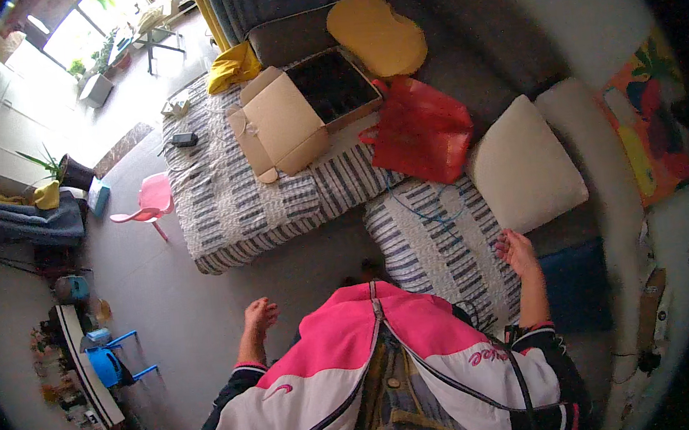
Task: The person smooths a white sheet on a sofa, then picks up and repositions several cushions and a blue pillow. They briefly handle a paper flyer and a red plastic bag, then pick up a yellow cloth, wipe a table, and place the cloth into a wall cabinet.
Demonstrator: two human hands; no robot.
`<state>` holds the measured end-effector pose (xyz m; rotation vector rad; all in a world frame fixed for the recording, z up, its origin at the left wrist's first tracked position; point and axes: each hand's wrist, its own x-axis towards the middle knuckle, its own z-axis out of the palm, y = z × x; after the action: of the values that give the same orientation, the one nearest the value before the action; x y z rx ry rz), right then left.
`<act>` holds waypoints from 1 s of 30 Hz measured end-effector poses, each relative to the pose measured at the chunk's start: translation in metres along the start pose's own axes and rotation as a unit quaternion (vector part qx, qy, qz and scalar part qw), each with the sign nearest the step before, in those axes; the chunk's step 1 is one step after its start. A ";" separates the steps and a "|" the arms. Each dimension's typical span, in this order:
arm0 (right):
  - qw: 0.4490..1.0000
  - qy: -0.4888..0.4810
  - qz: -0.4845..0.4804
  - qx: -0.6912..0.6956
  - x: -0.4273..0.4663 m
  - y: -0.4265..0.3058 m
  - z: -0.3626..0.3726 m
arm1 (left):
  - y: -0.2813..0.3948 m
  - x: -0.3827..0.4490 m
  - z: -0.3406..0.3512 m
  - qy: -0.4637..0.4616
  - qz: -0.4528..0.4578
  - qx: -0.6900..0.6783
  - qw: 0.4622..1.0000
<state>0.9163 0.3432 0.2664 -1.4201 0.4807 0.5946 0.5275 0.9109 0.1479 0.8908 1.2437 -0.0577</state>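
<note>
My left hand [261, 313] hangs over the grey floor with its fingers loosely curled and nothing seen in it. On the other side, my right hand [515, 250] is raised beside the cream cushion [528, 168], above the edge of the striped sofa cover [420, 239]; its fingers are half bent around nothing. Ahead of me, an opened cardboard box [284, 125] with a dark inside lies on the striped seat. A red bag [423, 131] leans next to it. Blue cord [421, 214] trails from below the bag across the cover.
A yellow cushion [378, 34] rests against the dark sofa back. A black power adapter [184, 140] and yellow cloth [233, 68] lie on the far seat. To the left stand a pink chair [155, 198], a blue chair [105, 365] and a potted plant [73, 171]. Dark blue fabric [578, 286] lies at right.
</note>
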 end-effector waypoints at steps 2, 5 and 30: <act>1.000 -0.011 0.009 -0.021 0.036 -0.004 0.009 | -0.001 -0.005 0.003 -0.040 -0.013 0.009 0.999; 0.994 -0.037 0.009 -0.107 0.104 -0.033 0.047 | -0.011 0.006 -0.002 -0.006 -0.044 0.060 0.997; 0.734 0.057 -0.003 -0.677 0.492 -0.117 0.172 | 0.149 0.006 0.159 0.099 -0.122 0.116 0.981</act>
<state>1.3611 0.5546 0.0605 -2.8663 0.0469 0.9120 0.7291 0.9167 0.2314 0.9574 1.5510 -0.3213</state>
